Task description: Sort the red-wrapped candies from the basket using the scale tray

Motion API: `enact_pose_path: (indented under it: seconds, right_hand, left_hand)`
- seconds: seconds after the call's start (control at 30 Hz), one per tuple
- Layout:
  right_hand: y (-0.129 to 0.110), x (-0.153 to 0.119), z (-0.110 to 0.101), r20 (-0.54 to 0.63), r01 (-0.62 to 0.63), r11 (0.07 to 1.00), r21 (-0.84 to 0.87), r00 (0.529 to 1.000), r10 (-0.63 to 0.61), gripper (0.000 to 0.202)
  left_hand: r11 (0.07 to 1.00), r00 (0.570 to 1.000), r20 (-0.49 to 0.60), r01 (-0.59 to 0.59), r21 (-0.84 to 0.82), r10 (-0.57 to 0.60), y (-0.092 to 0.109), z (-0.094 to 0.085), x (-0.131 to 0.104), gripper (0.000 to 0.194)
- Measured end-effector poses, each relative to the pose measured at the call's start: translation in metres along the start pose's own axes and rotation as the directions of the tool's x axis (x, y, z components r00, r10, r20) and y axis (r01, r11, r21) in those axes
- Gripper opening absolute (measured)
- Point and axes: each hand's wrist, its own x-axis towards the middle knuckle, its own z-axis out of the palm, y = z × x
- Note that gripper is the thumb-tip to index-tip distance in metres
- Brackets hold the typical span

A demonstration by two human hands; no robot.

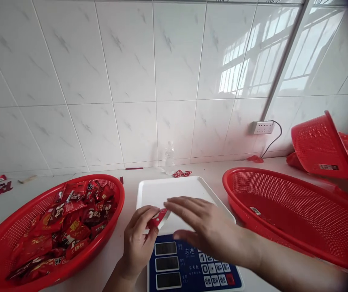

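Observation:
My left hand [139,234] pinches a small red packet [158,219] with a pale edge between thumb and fingers. Stretched out flat beside it, my right hand [202,221] has its fingertips at the packet's upper edge; whether they touch it I cannot tell. Both hands are over a digital scale with a white weighing pan [186,187] and a blue keypad panel [187,265], part of which my right hand hides. At my left stands a red oval basket [117,194] holding many red-wrapped packets [73,227].
To the right, a red basket [283,178] shows its bare floor. Behind it another red basket [316,142] leans on its side near red bags. A clear plastic bottle [169,158] stands by the tiled wall, near a red wrapper [182,173]. A power socket [263,127] has a black cable.

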Motion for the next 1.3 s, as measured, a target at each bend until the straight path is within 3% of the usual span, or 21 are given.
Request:
enact_pose_path:
  seconds: [0.1,0.2,0.3,0.33,0.4,0.53,0.7,0.8,0.9,1.0,1.1,1.2,1.3]
  right_hand:
    - [-0.016,0.014,0.011,-0.005,0.036,0.997,0.063,0.999,-0.035,0.032]
    - [-0.006,0.019,0.017,-0.006,-0.189,0.953,0.239,0.981,0.196,0.019]
    - [0.009,0.020,0.020,0.110,-0.451,0.691,0.565,0.872,0.478,0.011]
    - [0.013,0.019,0.021,0.154,-0.485,0.611,0.625,0.845,0.512,0.013]
    - [0.018,0.017,0.021,0.194,-0.509,0.546,0.665,0.824,0.532,0.019]
    - [0.030,0.009,0.027,0.151,-0.556,0.588,0.588,0.790,0.595,0.023]
    - [0.056,-0.013,0.041,0.036,-0.651,0.666,0.365,0.725,0.688,0.032]
    - [0.059,-0.024,0.043,0.004,-0.623,0.746,0.234,0.768,0.640,0.032]
    - [0.050,-0.027,0.039,0.097,-0.553,0.814,0.180,0.833,0.545,0.025]
    - [0.043,-0.027,0.037,0.187,-0.523,0.837,0.161,0.849,0.495,0.031]
    - [0.046,-0.030,0.039,0.219,-0.521,0.844,0.132,0.845,0.487,0.044]
    - [0.050,-0.034,0.039,0.170,-0.476,0.878,0.057,0.871,0.461,0.049]
    - [0.043,-0.035,0.024,0.094,-0.336,0.941,0.049,0.939,0.330,0.050]
  left_hand:
    - [1.000,1.000,0.017,0.017,-0.013,-0.017,0.003,0.002,-0.002,0.029]
    - [0.998,0.999,0.015,0.046,-0.040,-0.045,0.004,0.005,-0.006,0.038]
    - [0.995,0.995,0.005,0.095,-0.043,-0.095,0.004,0.007,-0.008,0.036]
    - [0.993,0.994,0.004,0.106,-0.053,-0.106,0.004,0.006,-0.007,0.034]
    - [0.991,0.995,0.014,0.105,-0.086,-0.104,0.004,0.005,-0.005,0.031]
    - [0.993,0.997,0.005,0.075,-0.095,-0.074,0.004,0.004,-0.002,0.030]
    - [0.984,0.985,-0.052,0.157,-0.086,-0.162,0.000,0.005,-0.007,0.028]
    - [0.974,0.976,-0.053,0.205,-0.099,-0.211,-0.003,0.006,-0.010,0.028]
    - [0.974,0.979,-0.037,0.197,-0.115,-0.202,-0.003,0.007,-0.011,0.029]
    - [0.982,0.988,-0.031,0.148,-0.117,-0.153,0.003,0.007,-0.010,0.029]
    - [0.979,0.982,0.032,0.188,-0.079,-0.186,0.012,0.000,-0.006,0.020]
    - [0.953,0.937,0.183,0.303,0.004,-0.299,0.019,-0.018,0.004,0.015]
    - [0.902,0.838,0.338,0.377,0.209,-0.428,0.015,-0.047,0.022,0.021]
